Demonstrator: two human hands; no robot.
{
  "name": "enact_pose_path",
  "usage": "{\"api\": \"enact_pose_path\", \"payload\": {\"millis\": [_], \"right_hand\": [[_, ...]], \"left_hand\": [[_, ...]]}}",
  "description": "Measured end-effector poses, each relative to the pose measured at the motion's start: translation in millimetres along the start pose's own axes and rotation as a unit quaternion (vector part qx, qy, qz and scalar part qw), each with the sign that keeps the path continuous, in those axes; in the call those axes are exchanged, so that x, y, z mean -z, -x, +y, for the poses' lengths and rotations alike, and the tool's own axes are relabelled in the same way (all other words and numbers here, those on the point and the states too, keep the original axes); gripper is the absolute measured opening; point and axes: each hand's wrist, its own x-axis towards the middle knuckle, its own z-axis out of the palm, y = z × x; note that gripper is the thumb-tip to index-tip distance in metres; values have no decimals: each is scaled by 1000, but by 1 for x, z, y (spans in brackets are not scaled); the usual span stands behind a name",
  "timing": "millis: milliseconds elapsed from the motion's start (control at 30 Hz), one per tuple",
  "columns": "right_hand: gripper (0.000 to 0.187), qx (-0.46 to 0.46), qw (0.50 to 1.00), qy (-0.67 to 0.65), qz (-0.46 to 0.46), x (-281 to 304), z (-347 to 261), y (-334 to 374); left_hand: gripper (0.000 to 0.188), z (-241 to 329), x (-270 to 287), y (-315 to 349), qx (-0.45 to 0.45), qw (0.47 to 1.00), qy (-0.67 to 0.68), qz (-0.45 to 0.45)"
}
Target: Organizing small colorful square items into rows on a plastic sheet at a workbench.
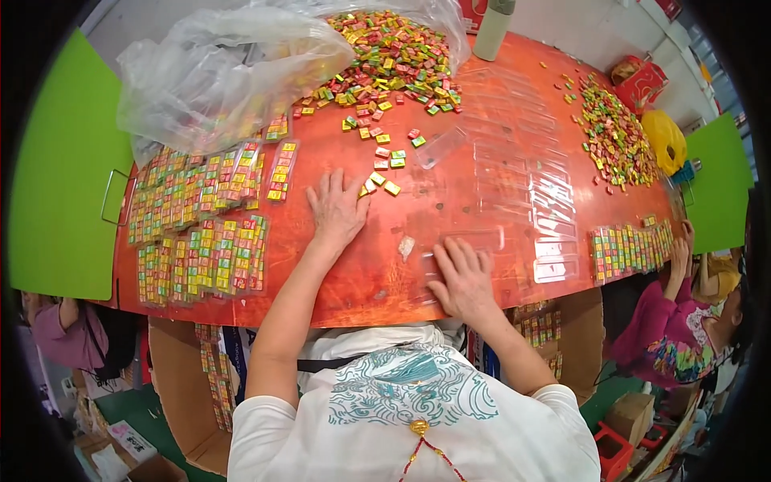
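Note:
My left hand lies on the red table with its fingers spread, its thumb side close to a few small yellow boxes. Nothing shows in its grasp. My right hand rests with fingers apart over a clear plastic tray near the front edge; the hand covers part of the tray. Between the hands lies a small pale scrap. Farther back, more loose boxes in red, yellow and green spread from a big heap. A single clear tray lies beside them.
Filled trays stand in rows at the left, under a plastic bag. Overlapping clear trays lie to the right. Beyond are a second heap, a bottle and another person's hand. Cardboard boxes flank me below.

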Motion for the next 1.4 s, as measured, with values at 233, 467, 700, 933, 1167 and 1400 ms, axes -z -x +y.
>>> {"api": "enact_pose_path", "payload": {"millis": [233,467,700,933,1167,1400], "right_hand": [[60,102,993,-57,-15,-15,-53,-41],[51,122,988,-94,-6,0,-48,-87],[49,114,992,-58,-4,-29,-1,-174],[20,156,985,-55,-54,-57,-1,-199],[15,176,981,-84,10,-63,-2,-196],[20,163,985,-58,20,-9,2,-152]], "left_hand": [[47,-44,26,-10,91,937,336,8],[49,-26,61,28,66,990,107,-60],[57,5,57,25,117,984,36,-126],[31,8,47,17,99,989,26,-105],[27,0,44,13,100,990,9,-98],[33,36,74,37,46,992,107,-55]]}}
